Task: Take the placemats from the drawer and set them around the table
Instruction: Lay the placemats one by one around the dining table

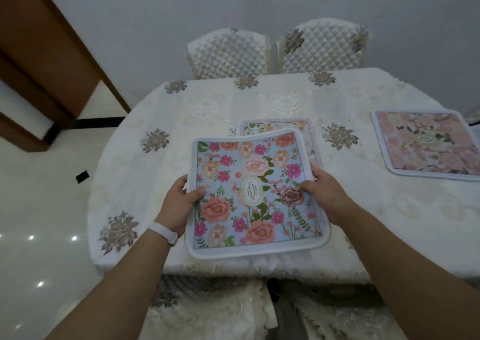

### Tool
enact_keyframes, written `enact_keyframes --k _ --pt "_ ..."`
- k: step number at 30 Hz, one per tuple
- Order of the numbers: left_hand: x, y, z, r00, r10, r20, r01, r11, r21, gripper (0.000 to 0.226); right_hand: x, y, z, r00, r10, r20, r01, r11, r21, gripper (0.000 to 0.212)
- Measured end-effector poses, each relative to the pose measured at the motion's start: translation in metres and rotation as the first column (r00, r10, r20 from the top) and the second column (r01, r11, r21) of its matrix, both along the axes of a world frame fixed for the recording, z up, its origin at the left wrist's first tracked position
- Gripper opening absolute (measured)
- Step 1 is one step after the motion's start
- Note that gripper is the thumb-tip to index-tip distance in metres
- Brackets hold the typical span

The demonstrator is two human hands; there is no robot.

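Note:
A blue floral placemat [255, 196] with a white border hangs just above the near edge of the table [145, 142], its far edge curling up. My left hand [179, 204] grips its left side, thumb on top, and my right hand [324, 191] grips its right side. Behind it a second placemat [309, 132] with a pink patterned border lies on the cream tablecloth, mostly hidden by the blue one. A third, pink floral placemat [428, 145] lies flat at the table's right side.
Two quilted cream chairs [228, 54] [322, 46] stand against the wall on the far side. Chair backs with cream covers [207, 313] sit right below me. A brown wooden door [39, 54] stands at the left over glossy white floor.

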State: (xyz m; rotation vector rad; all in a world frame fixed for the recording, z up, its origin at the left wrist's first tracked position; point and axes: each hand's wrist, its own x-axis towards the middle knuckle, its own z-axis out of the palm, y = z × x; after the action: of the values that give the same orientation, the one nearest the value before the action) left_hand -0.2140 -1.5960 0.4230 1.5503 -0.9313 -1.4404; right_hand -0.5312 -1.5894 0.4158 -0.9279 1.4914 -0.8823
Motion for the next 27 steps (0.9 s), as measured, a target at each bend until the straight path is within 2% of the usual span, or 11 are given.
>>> enact_keyframes --k 5,13,19,27 --pt "0.045 0.021 0.012 0.995 0.100 -0.019 -0.100 0.995 -0.005 0.032 0.047 -0.012 0.006 0.995 0.103 -0.017 -0.103 0.994 -0.020 0.020" --pt "0.137 0.061 0.021 0.976 0.213 -0.045 -0.213 0.977 0.003 0.038 0.139 -0.012 0.010 0.967 0.255 -0.006 -0.255 0.967 -0.013 0.020" --pt "0.234 0.106 0.024 0.939 0.342 -0.039 -0.342 0.940 0.005 0.036 0.247 0.005 0.023 0.935 0.342 -0.090 -0.345 0.938 -0.019 0.018" --pt "0.391 0.170 0.026 0.910 0.404 -0.096 -0.404 0.914 0.017 0.033 0.414 0.057 0.038 0.912 0.383 -0.149 -0.392 0.919 -0.034 0.016"
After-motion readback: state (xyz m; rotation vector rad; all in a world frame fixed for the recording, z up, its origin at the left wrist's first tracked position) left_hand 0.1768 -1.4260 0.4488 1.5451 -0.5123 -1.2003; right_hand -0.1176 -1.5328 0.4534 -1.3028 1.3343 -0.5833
